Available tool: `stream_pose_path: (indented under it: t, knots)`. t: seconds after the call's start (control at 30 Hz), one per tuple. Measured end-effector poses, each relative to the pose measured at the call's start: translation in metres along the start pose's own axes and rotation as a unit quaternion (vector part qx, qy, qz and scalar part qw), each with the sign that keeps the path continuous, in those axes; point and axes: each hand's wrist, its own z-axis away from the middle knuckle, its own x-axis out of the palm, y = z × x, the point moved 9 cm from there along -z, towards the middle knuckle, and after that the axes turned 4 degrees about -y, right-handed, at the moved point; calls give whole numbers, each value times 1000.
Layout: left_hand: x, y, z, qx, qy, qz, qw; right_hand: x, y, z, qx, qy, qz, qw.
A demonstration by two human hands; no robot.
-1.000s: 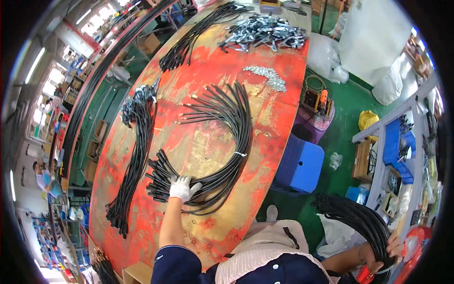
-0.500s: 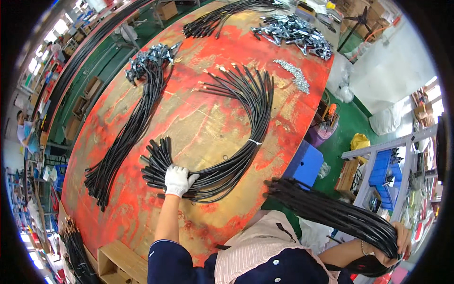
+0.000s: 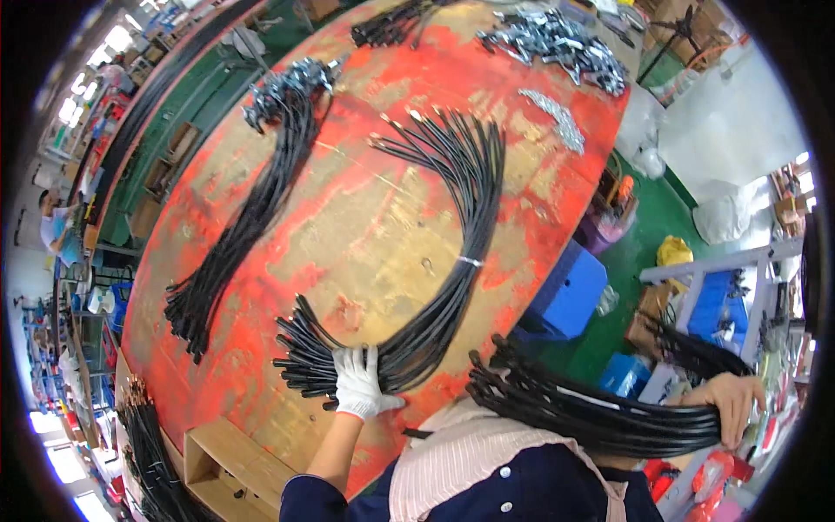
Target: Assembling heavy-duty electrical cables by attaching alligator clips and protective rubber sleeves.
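Note:
My left hand (image 3: 359,383), in a white glove, grips the near part of a curved bundle of black cables (image 3: 444,317) on the table. A white tie binds this bundle midway; its far ends fan out with small metal tips. At the lower right my bare right hand (image 3: 735,405) is closed round another bundle of black cables (image 3: 600,414), held off the table beside my body. Its loose ends point left toward the table edge. A third cable bundle (image 3: 261,200) with metal clamps (image 3: 296,83) at its far end lies on the left of the table.
The worn red-and-tan table (image 3: 365,244) carries a heap of metal clamps (image 3: 561,48) and small metal parts (image 3: 557,120) at the far right. A blue bin (image 3: 570,291) stands by its right edge. Nearer left are a wooden box (image 3: 239,465) and more cables (image 3: 156,452).
My right hand has raised its cable bundle and swung the loose ends lower and slightly left. My left hand and the tied bundle have shifted nearer and right in view.

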Motion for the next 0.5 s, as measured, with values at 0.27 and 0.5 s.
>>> stream_pose_path:
  t: [0.27, 0.5]
  knots:
    - [-6, -18, -14, 84, 126, 34, 988, -37, 65, 5, 43, 31, -9, 999]
    - [-6, -121, -61, -12, 132, -42, 990, -56, 122, 9, 159, 128, 48, 978]
